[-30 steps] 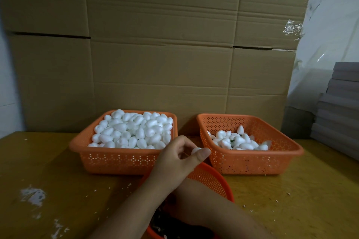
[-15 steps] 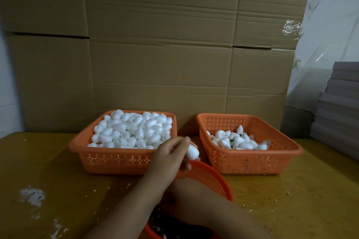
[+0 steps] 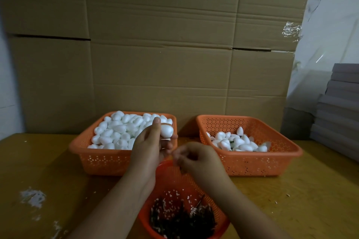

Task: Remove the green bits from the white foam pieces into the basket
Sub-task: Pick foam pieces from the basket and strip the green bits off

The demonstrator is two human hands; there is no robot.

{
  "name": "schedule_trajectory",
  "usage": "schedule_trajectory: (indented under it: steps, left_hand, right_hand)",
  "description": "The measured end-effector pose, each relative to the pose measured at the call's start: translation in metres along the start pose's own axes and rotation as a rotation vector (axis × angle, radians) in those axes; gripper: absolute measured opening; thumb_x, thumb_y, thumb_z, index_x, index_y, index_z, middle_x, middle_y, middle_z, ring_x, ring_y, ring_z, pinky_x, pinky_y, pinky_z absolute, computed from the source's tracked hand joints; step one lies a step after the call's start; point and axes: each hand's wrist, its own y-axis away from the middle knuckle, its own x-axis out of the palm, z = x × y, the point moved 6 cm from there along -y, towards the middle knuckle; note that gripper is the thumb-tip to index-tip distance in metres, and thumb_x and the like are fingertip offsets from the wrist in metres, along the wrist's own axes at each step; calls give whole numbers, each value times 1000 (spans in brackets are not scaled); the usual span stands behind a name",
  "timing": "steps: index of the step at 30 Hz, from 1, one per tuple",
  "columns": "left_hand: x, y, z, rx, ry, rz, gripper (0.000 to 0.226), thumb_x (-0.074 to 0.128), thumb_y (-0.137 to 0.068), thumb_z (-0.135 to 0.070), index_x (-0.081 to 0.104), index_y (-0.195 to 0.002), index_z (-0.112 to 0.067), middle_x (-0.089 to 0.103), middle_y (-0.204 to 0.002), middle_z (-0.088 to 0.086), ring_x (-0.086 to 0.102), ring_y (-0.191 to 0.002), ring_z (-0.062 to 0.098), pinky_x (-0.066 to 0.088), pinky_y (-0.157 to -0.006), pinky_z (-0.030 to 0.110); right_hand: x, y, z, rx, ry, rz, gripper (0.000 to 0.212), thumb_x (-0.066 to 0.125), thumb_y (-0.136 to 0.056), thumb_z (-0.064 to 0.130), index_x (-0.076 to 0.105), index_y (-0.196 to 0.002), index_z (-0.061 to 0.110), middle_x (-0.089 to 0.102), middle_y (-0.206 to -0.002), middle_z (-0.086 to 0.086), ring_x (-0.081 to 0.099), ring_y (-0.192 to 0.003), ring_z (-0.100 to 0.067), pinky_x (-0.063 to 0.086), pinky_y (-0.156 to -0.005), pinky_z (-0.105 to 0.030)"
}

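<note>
My left hand (image 3: pixel 151 143) is raised over the near right corner of the left orange basket (image 3: pixel 103 161) and holds a white foam piece (image 3: pixel 167 131) in its fingertips. That basket is heaped with plain white foam pieces (image 3: pixel 118 132). To the right and lower, my right hand (image 3: pixel 196 158) hovers over the round orange basket (image 3: pixel 174 178). Its fingers are curled with the tips drawn together, and I see nothing between them. Dark green bits (image 3: pixel 182 217) and white crumbs lie in the round basket. In the right orange basket (image 3: pixel 252 165) lie fewer foam pieces (image 3: pixel 237 141), with green showing among them.
All three baskets stand on a yellow wooden table (image 3: pixel 291 190) speckled with foam crumbs. A wall of cardboard boxes (image 3: pixel 159 54) rises right behind them. Grey boards (image 3: pixel 340 106) are stacked at the far right.
My left hand has lifted the foam piece up and back toward the left basket. My right hand, earlier hidden low under the left arm, has come up into view over the round basket.
</note>
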Motion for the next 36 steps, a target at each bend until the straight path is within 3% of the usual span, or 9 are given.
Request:
schedule_trajectory:
  steps: [3,8,17,21,29,32,36]
  left_hand:
    - [3,2,-3,20,9,30,36,48,-101,-36,68,-94,-8,72,-74,5,57,-52,7,48,-49,19]
    - [8,5,1,6,-151,92,28,50,-100,-28,72,-87,-16,72,-75,6,58,-57,11,47,-51,23]
    - [21,10,9,-120,-104,223,29,48,-101,-19,73,-88,-12,72,-76,8,60,-52,12,48,-47,21]
    - [18,10,12,-136,-206,232,39,46,-95,-13,75,-70,-21,69,-68,4,55,-49,10,43,-44,21]
    - [24,15,14,-62,-389,361,30,56,-96,-37,72,-71,-37,56,-56,-8,49,-47,5,37,-43,18]
    - [24,14,13,-38,-405,368,28,58,-96,-36,72,-72,-33,56,-57,-10,49,-48,4,37,-43,18]
    - [21,11,13,-83,-273,327,31,59,-95,-31,72,-67,-31,55,-62,-6,46,-47,6,34,-42,19]
  right_hand:
    - [-20,-1,2,44,-316,-173,13,64,-89,2,70,-85,13,70,-67,0,60,-56,-4,51,-59,-19]
    - [-36,0,-2,129,-621,-322,9,63,-91,5,70,-95,8,75,-79,-8,64,-63,-7,54,-64,-19]
    - [-42,5,6,78,-706,-401,10,62,-91,5,69,-97,5,75,-81,-11,68,-67,-10,55,-63,-16]
    - [-44,5,6,64,-689,-428,9,62,-91,3,69,-96,5,74,-81,-12,67,-66,-10,57,-64,-18]
    - [-44,6,11,-20,-498,-435,7,62,-91,2,68,-93,6,74,-76,-5,68,-61,-7,52,-58,-14]
    - [-43,6,11,-26,-461,-431,7,64,-91,6,69,-94,10,75,-79,-5,69,-65,-11,54,-62,-18]
    - [-36,3,11,49,-547,-303,16,57,-96,17,72,-98,17,76,-88,-4,70,-77,-6,51,-65,-13]
